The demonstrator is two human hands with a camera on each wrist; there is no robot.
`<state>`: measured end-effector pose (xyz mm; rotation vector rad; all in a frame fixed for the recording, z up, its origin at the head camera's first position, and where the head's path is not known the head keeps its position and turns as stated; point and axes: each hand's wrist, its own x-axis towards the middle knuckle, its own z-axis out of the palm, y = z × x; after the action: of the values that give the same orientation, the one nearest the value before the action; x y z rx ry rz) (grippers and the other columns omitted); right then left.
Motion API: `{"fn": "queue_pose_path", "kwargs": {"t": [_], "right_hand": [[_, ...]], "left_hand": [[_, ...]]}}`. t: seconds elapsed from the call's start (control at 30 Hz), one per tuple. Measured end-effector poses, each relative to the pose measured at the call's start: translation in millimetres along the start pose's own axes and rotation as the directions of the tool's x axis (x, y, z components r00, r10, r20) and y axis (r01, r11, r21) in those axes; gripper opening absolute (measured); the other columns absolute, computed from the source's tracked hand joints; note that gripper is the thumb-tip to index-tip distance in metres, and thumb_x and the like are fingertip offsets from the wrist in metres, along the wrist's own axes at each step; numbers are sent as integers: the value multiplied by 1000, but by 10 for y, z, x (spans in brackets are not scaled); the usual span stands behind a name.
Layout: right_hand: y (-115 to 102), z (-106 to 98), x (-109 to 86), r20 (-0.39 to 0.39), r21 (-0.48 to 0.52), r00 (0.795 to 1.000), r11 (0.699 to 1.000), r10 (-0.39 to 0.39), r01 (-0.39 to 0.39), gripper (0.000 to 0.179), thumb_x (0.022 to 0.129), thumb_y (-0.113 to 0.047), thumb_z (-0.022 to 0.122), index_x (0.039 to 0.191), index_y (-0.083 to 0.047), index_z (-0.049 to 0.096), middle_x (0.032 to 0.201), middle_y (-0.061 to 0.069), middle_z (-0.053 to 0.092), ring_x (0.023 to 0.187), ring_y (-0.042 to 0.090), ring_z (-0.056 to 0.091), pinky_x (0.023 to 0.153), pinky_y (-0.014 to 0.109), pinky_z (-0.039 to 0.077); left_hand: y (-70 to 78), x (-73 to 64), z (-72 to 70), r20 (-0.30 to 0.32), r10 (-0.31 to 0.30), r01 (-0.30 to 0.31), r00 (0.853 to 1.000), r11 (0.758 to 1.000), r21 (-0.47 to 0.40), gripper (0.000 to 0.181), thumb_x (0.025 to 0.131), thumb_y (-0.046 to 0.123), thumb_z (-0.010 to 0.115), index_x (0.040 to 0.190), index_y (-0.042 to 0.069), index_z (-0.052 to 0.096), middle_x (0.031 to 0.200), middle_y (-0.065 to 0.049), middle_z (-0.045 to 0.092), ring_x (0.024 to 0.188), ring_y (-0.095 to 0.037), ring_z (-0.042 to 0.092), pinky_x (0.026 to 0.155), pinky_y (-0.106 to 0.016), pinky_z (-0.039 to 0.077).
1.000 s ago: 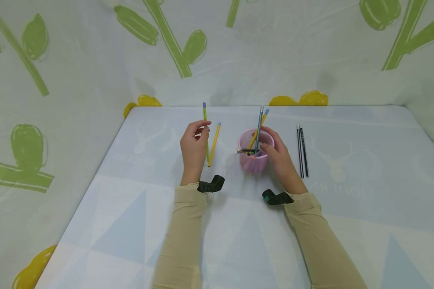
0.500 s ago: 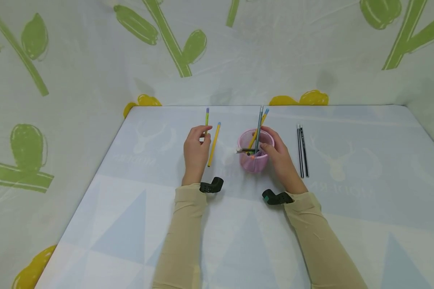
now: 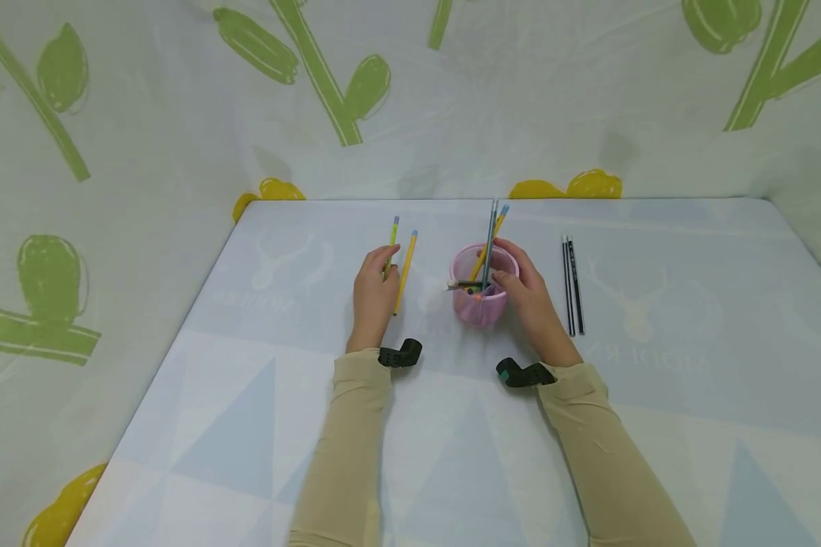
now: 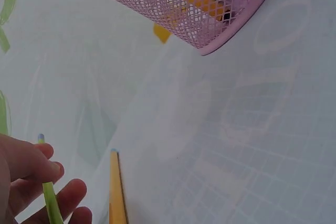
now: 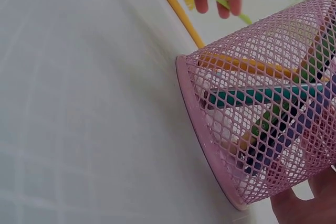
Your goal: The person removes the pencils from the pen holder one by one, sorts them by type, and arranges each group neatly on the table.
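Note:
My left hand (image 3: 375,296) pinches a light green pencil (image 3: 394,230) with a purple end between thumb and fingers; in the left wrist view the green pencil (image 4: 51,202) slants through the fingers. Just right of that hand a yellow pencil (image 3: 406,272) with a blue end lies on the table. My right hand (image 3: 534,300) grips the right side of a pink mesh pencil cup (image 3: 480,310). Several pencils stand or lean in the cup, among them a teal pencil (image 5: 262,94) and an orange-yellow one (image 5: 247,66), seen through the mesh in the right wrist view.
Two dark pencils (image 3: 572,285) lie side by side on the table (image 3: 657,425), right of the right hand. Behind the table's far edge rises a pale wall covering (image 3: 486,114) with green plant prints. Black cameras sit on both wrists.
My left hand has moved slightly right and closer to the yellow pencil, and the green pencil has come down and tilted to the right. The right hand and the cup stay put.

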<state>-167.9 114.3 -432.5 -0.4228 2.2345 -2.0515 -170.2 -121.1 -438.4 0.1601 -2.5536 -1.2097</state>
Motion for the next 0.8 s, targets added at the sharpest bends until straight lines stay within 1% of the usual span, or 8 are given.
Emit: {"fn": "queue_pose_path", "kwargs": {"t": [0.13, 0.23, 0.3, 0.43, 0.6, 0.73, 0.8], "right_hand": [[12, -14, -9, 4, 18, 1000, 1000, -6, 5, 41, 93, -20, 41, 132, -33, 38, 137, -6, 34, 123, 16, 33, 103, 43, 21], [14, -13, -4, 8, 30, 1000, 1000, -9, 9, 41, 94, -20, 42, 132, -33, 38, 136, -4, 37, 119, 19, 39, 103, 42, 23], [16, -10, -5, 9, 30, 1000, 1000, -8, 7, 41, 93, -21, 42, 132, -33, 38, 136, -3, 38, 120, 19, 38, 103, 43, 22], [24, -9, 0, 16, 25, 1000, 1000, -8, 7, 41, 94, -22, 42, 132, -34, 37, 135, -3, 38, 122, 18, 36, 103, 44, 20], [21, -12, 7, 10, 13, 1000, 1000, 2, -2, 41, 94, -22, 41, 132, -35, 37, 137, -4, 36, 122, 18, 36, 103, 44, 20], [20, -12, 6, 11, 8, 1000, 1000, 19, -20, 41, 94, -20, 41, 133, -33, 36, 139, -3, 33, 125, 18, 32, 104, 45, 18], [14, -10, 8, 16, 8, 1000, 1000, 20, -21, 42, 94, -21, 41, 134, -32, 35, 139, -3, 33, 125, 18, 31, 104, 45, 18]], "left_hand": [[-6, 2, 34, 66, -61, 60, 996, 998, 27, 39, 86, 15, 52, 126, 15, 52, 129, 1, 45, 113, -16, 44, 93, -30, 36], [-9, 11, 53, 127, -103, 95, 987, 993, 67, 43, 86, 22, 54, 128, 15, 49, 132, -2, 42, 118, -20, 40, 96, -33, 33], [-13, 9, 65, 161, -121, 107, 980, 990, 93, 44, 86, 26, 54, 129, 16, 48, 133, -3, 41, 121, -21, 36, 98, -35, 31], [-5, -5, 60, 197, -125, 105, 972, 988, 110, 47, 87, 29, 54, 130, 14, 46, 133, -4, 40, 121, -22, 34, 98, -36, 31], [-3, -2, 81, 222, -107, 80, 969, 988, 130, 51, 87, 32, 53, 133, 12, 43, 136, -5, 37, 120, -23, 31, 97, -36, 30], [-11, -3, 106, 237, -117, 80, 965, 984, 158, 54, 86, 34, 52, 134, 12, 41, 138, -3, 35, 121, -23, 29, 96, -36, 30], [-10, -1, 115, 237, -114, 74, 965, 983, 169, 54, 86, 35, 52, 134, 12, 41, 138, -2, 35, 121, -23, 28, 96, -37, 29]]}}
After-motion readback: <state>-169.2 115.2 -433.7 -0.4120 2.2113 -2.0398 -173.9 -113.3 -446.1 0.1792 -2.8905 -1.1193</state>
